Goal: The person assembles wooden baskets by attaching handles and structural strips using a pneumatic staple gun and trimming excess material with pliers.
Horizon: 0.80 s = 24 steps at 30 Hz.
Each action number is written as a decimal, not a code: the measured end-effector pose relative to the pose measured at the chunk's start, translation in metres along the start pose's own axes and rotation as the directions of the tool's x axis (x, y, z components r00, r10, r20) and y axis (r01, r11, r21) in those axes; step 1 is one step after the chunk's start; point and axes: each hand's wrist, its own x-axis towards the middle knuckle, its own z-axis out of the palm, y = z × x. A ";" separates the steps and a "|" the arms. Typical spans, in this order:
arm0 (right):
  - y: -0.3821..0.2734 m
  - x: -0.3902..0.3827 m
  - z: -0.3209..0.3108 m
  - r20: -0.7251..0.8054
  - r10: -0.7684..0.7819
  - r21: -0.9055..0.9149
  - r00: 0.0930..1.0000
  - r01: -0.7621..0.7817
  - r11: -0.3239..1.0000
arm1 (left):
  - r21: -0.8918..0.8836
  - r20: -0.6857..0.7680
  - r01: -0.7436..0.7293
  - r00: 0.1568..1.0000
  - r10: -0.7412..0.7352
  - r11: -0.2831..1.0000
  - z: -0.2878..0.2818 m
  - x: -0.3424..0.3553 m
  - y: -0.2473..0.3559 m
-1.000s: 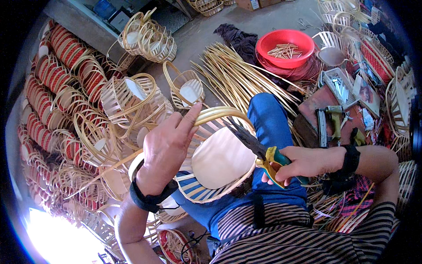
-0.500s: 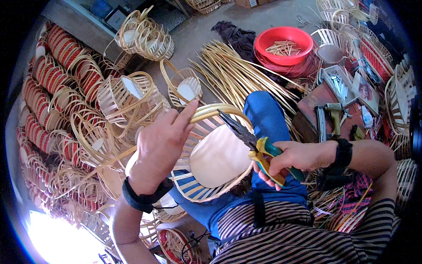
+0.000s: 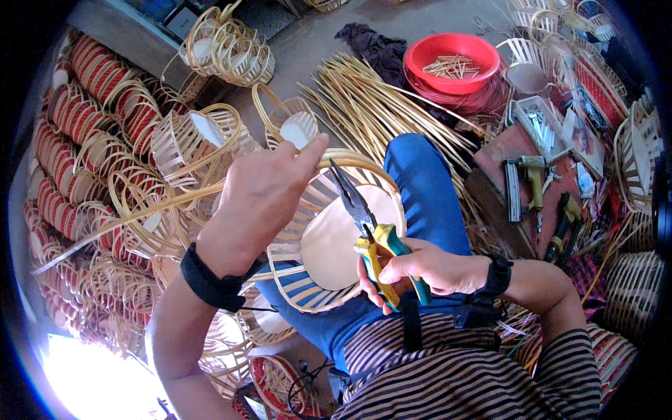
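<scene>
A shallow slatted basket with a pale oval base (image 3: 341, 238) rests tilted on my lap. My left hand (image 3: 262, 192) closes around its rim (image 3: 367, 164), index finger stretched along the top. A long cane strip (image 3: 150, 206) runs out from under this hand toward the left. In my right hand (image 3: 437, 269) are long-nose pliers (image 3: 355, 204) with yellow and green handles. Their jaw tips are at the rim, just right of my left fingers; whether they grip the cane cannot be made out.
Stacked red-banded baskets (image 3: 98, 63) line the left side. Loose cane rods (image 3: 392, 112) lie ahead, beside a red basin (image 3: 455, 84) of short sticks. At right, a nail gun (image 3: 533, 185), a second pair of pliers (image 3: 560, 234) and a tray (image 3: 539, 129) sit on a board.
My right hand and the pliers have moved left, with the jaws more upright and higher along the rim. My left hand has shifted slightly. The cane strip now reaches farther out to the left.
</scene>
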 end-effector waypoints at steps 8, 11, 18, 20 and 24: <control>-0.021 -0.030 -0.004 -0.132 0.108 -0.439 0.985 -0.155 0.885 | -0.060 -0.097 -0.034 0.995 0.028 0.998 -0.002 -0.011 0.002; -0.018 -0.036 -0.008 -0.158 0.128 -0.388 0.979 -0.181 0.904 | -0.065 -0.079 -0.026 0.997 0.021 0.998 -0.005 -0.010 0.003; -0.021 -0.030 -0.007 -0.159 0.121 -0.290 0.980 -0.164 0.943 | -0.104 -0.079 -0.034 0.997 0.026 0.994 -0.010 -0.009 0.003; -0.016 -0.026 -0.009 -0.163 0.082 -0.282 0.983 -0.126 0.951 | -0.107 -0.075 -0.032 0.997 0.024 0.994 -0.009 -0.009 0.003; -0.008 -0.022 -0.011 -0.146 0.054 -0.196 0.988 -0.082 0.977 | -0.145 -0.069 -0.023 0.998 0.013 0.989 -0.010 -0.009 0.004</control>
